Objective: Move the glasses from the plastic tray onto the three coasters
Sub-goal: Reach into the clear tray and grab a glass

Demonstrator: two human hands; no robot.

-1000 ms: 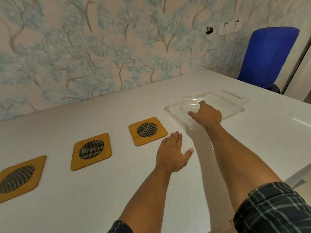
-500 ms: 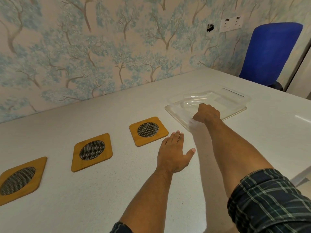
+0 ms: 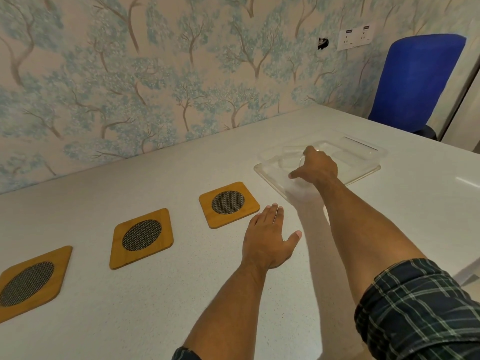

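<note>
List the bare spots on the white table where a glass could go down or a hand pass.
All three wooden mesh-centred coasters are bare. The white table is free between coasters and wall, and along the near edge. It is crowded at the clear plastic tray, where the right hand reaches in; the left hand lies flat beside the nearest coaster.

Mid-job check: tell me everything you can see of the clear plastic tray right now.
The plastic tray is clear, shallow and rectangular, with rounded corners, a raised rim and a moulded handle slot at its far end. It lies flat on the white table, to the right of the three coasters and apart from them. The right hand reaches into its near half, fingers curled around a clear glass there. Other glasses lying inside are hard to count through the transparent plastic.
</note>
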